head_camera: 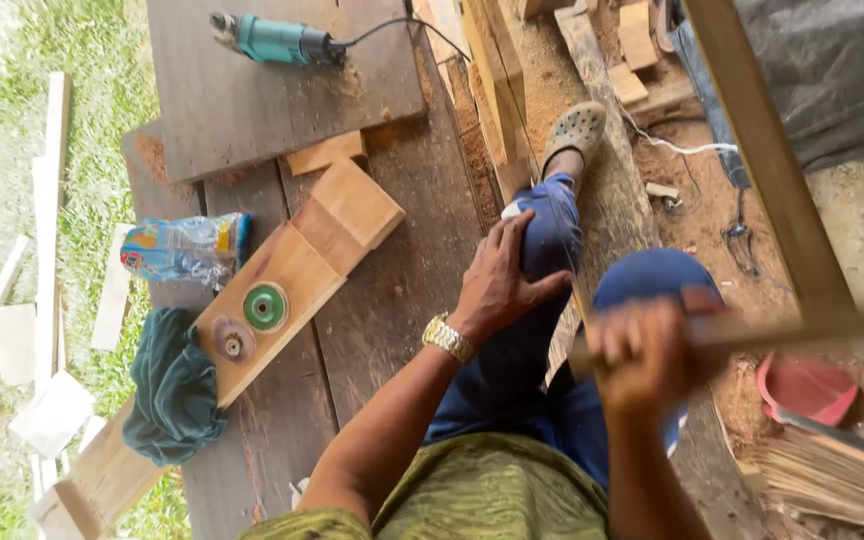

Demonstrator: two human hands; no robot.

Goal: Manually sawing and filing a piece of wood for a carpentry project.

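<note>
My left hand point(500, 283) rests flat on my thigh in blue jeans point(552, 240), fingers spread, with a gold wristwatch point(448, 338) on the wrist. My right hand point(644, 358) is blurred and closed around a long thin wooden strip point(802, 328) that runs off to the right. My foot in a beige clog point(574, 130) points up along a plank.
A teal power drill point(277, 40) lies on a dark board at the top. A pale wooden piece point(297, 270) carries a green disc point(265, 306) and a brown disc point(232, 342). A dark green cloth point(174, 395), a plastic packet point(184, 247), a red bowl point(807, 388) and wood scraps lie around.
</note>
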